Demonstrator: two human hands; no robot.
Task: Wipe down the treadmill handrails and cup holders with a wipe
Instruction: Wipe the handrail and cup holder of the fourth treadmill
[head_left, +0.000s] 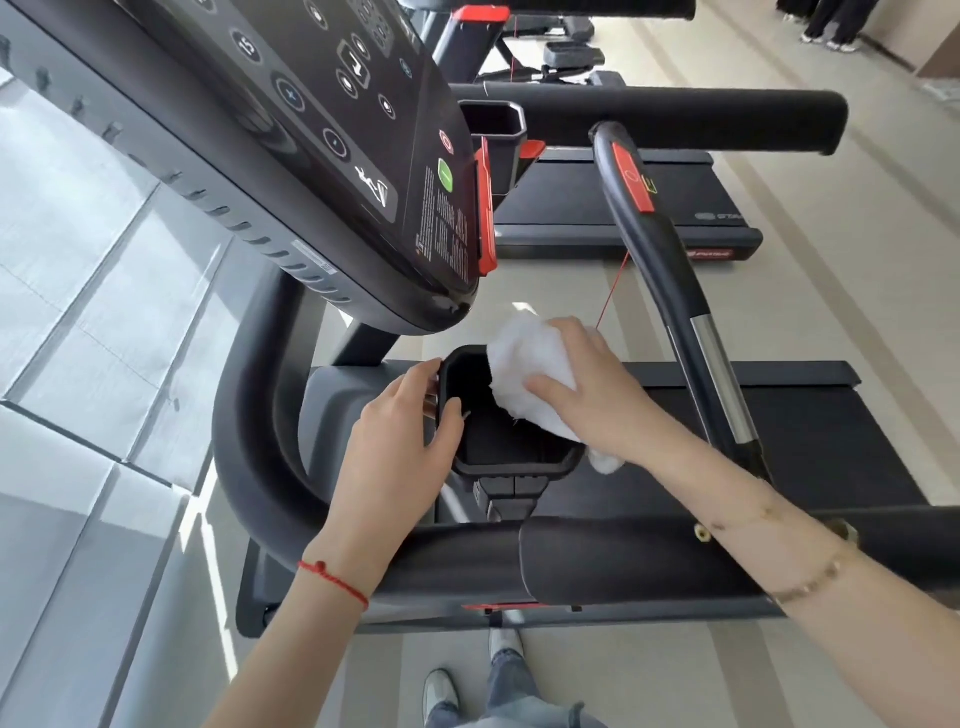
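Centre frame: left hand (400, 441) grips the black cup holder (519, 467) rim, right hand (597, 395) clutches a bunched white wipe (524, 358) at its far edge.

A second treadmill (623, 208) stands beyond (belt bare), on striped flooring (831, 291).

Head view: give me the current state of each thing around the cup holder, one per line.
Cup holder: open-topped, nothing visible inside, wipe at its right rim.
Wipe: white, bunched up, pressed over the holder's rim.
Right hand: grips the wipe.
Left hand: holds the holder's left rim, thumb inside.
Front handrail: not being wiped now.
Console: display dark.
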